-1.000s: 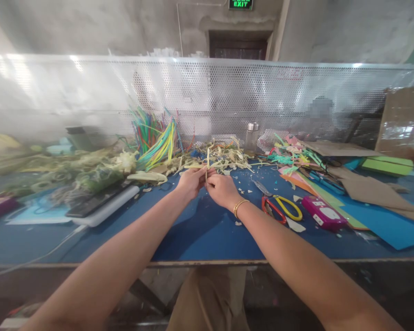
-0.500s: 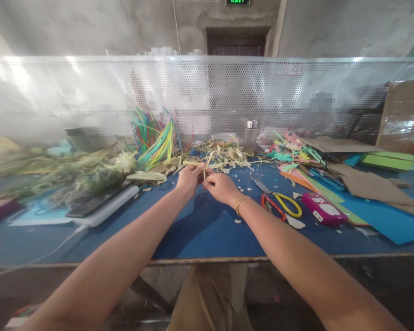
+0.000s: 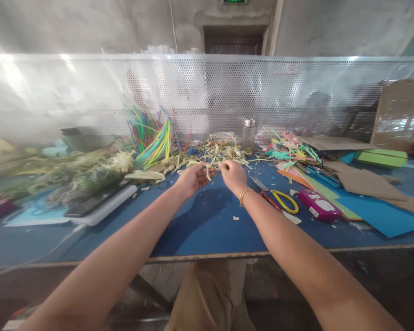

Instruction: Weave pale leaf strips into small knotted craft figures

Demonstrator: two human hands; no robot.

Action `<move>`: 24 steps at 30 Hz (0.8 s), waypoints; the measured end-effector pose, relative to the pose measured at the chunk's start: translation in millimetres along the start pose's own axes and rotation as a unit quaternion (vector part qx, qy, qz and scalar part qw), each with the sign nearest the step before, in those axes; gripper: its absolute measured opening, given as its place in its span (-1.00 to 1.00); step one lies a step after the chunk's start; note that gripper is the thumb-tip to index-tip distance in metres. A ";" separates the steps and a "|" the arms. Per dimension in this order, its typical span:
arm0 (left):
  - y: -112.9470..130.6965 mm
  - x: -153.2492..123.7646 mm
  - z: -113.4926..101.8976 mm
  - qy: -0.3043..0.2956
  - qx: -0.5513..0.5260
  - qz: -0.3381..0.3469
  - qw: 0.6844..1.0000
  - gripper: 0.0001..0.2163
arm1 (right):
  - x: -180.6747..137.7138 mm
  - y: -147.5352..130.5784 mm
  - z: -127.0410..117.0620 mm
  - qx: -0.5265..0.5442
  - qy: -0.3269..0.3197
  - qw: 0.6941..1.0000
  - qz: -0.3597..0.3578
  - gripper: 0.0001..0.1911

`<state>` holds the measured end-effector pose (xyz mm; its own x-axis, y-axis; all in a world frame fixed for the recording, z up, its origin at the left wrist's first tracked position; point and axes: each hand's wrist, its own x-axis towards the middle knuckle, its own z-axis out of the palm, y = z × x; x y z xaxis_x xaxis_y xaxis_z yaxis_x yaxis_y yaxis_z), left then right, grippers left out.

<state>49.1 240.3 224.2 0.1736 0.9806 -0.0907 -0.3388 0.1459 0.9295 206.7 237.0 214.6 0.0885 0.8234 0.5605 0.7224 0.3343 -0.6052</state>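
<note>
Change: Both hands have come apart since a second ago, when they met on one upright pale strip; the right hand has gone farther, to the scrap pile.
Left hand: the left hand (image 3: 192,178) lies palm up just above the blue table top (image 3: 200,225), fingers loosely curled, grip apart; a thin pale yellow strip (image 3: 207,172) hangs at its fingertips, and whether it is pinched cannot be told.
Right hand: the right hand (image 3: 233,174), with a gold bead bracelet (image 3: 243,196) at the wrist, has its fingers drawn together at the near edge of the heap of pale yellow shredded strips (image 3: 214,156); a firm hold on a strip is not clear.
Strip location: centre of the table, between the two hands, just near of the heap.
Nearby: red and yellow handled scissors (image 3: 279,201) lie right of the right wrist; a magenta plastic case (image 3: 319,207) sits farther right; a fan of bright coloured straws (image 3: 152,138) stands far left of the heap.
Handling advice: single out one strip at its end with thumb and forefinger, lift it clear of the tangle slowly, and keep the open palm under it as support.
</note>
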 end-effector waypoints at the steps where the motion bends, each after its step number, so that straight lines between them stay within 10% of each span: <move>1: 0.0 -0.1 -0.3 -0.007 0.002 0.001 1.000 -0.85 | 1.9 3.5 1.0 0.002 0.005 1.000 0.011 -0.66; 11: -10.0 0.4 -2.5 -0.071 0.138 0.113 0.981 -0.78 | 5.6 3.5 0.5 -0.022 0.081 0.991 -0.100 -0.67; 17: -12.8 10.1 -8.5 -0.016 0.376 0.290 0.880 -0.81 | 2.8 -4.2 1.8 0.033 0.028 0.983 -0.181 -0.84; 24: -14.3 9.3 -12.7 0.020 0.483 0.286 0.828 -0.80 | -3.6 -8.2 1.2 0.050 0.022 0.974 -0.219 -0.85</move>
<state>43.9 249.0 205.6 0.2034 0.8592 0.4696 0.5445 -0.4978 0.6751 199.6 231.8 216.9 -0.1822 0.5729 0.7991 0.6280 0.6931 -0.3538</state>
